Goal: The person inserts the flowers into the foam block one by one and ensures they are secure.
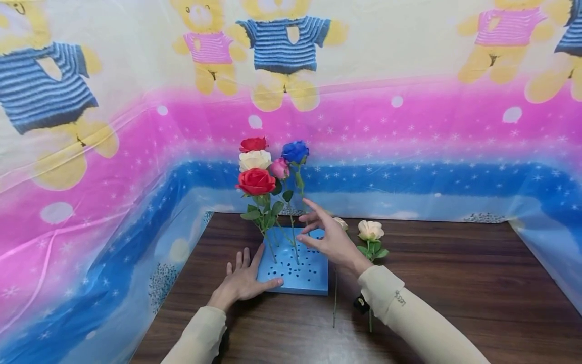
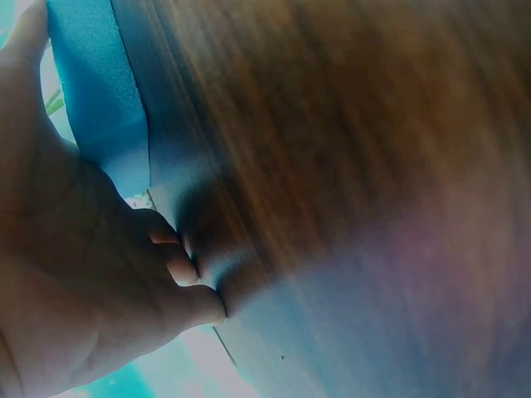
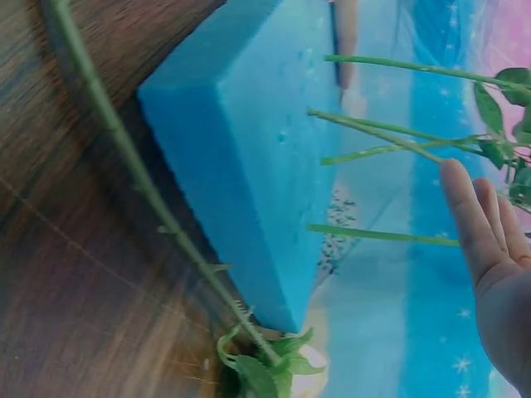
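A blue foam block pierced with many small holes lies on the table. Artificial roses stand in it: a front red rose, a white rose, a rear red rose, a pink rose and a blue rose. My left hand rests at the block's left side, thumb over its front edge and fingers spread. My right hand hovers over the block's right part, fingers extended beside the green stems. It grips nothing visible; whether a fingertip touches a stem, I cannot tell.
Right of the block lie a cream rose and another pale rose, partly behind my right hand. A small black object shows by my right sleeve. Cloth printed with bears hangs behind the dark wooden table.
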Available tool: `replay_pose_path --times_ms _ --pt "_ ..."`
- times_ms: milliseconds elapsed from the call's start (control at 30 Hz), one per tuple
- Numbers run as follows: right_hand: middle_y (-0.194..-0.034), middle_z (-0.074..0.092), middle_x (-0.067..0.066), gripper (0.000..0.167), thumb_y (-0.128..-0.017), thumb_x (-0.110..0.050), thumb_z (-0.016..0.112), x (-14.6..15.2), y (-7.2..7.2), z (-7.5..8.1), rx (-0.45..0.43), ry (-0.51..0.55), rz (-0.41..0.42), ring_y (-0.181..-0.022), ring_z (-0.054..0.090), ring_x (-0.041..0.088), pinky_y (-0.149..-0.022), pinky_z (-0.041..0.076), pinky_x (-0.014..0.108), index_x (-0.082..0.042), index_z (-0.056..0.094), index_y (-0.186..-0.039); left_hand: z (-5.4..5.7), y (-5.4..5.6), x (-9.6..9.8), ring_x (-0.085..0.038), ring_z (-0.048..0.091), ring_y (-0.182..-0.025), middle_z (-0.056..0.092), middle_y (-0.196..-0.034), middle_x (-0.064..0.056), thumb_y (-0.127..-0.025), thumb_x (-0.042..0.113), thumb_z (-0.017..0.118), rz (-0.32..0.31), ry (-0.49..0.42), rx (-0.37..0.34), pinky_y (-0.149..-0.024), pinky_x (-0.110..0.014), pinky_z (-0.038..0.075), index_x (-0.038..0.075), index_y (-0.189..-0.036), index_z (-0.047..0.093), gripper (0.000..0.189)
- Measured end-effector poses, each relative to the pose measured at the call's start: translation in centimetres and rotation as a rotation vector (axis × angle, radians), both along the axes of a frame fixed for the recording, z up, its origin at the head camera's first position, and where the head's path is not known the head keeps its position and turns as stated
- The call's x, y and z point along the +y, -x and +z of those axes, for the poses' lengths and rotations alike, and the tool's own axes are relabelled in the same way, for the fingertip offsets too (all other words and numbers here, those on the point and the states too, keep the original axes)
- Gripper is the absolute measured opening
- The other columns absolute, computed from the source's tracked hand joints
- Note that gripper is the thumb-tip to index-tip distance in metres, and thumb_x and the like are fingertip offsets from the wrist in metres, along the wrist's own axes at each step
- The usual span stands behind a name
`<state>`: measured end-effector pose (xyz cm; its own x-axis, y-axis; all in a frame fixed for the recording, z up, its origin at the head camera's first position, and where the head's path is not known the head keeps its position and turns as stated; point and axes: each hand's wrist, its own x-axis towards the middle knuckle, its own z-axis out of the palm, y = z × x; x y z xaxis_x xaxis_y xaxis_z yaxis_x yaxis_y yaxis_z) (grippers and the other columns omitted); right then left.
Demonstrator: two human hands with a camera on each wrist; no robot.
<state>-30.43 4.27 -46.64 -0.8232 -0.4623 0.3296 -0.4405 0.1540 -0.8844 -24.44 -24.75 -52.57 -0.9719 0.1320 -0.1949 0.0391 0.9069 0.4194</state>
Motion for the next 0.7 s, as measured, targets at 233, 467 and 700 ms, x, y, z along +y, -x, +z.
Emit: replay_pose_path --times_ms 233,467,700 --pt "-0.160 0.059 0.014 0.096 -0.102 -0.020 0.085 0.8 -0.6 1.5 -0.042 0.120 0.065 -0.134 0.069 0.041 -0.086 0.068 0.056 -0.042 0.029 -0.177 0.0 0.0 0.1 -0.056 0.000 -0.169 0.004 -0.182 -0.035 -0.093 0.087 0.065 0.008 -0.006 -0.006 -0.129 -0.080 0.005 0.021 -0.182 0.005 0.126" --pt "-0.165 0.057 0.008 0.098 -0.099 -0.024 0.089 1.8 -1.2 2.7 -0.085 0.179 0.086 -0.139 0.066 0.042 -0.091 0.064 0.065 -0.047 0.031 -0.174 0.1 0.0 0.1 -0.056 -0.001 -0.169 0.003 -0.182 -0.035 -0.092 0.087 0.065 0.004 -0.013 -0.008 -0.129 -0.080 0.005 0.020 -0.182 0.005 0.127" --pt "-0.165 0.057 0.007 0.100 -0.098 -0.022 0.090 3.2 -1.5 3.3 -0.084 0.195 0.064 -0.139 0.066 0.046 -0.087 0.068 0.056 -0.047 0.030 -0.175 0.1 0.0 0.0 -0.056 -0.003 -0.169 0.002 -0.182 -0.035 -0.093 0.087 0.064 -0.002 -0.016 -0.011 -0.129 -0.080 0.004 0.022 -0.182 0.004 0.126"
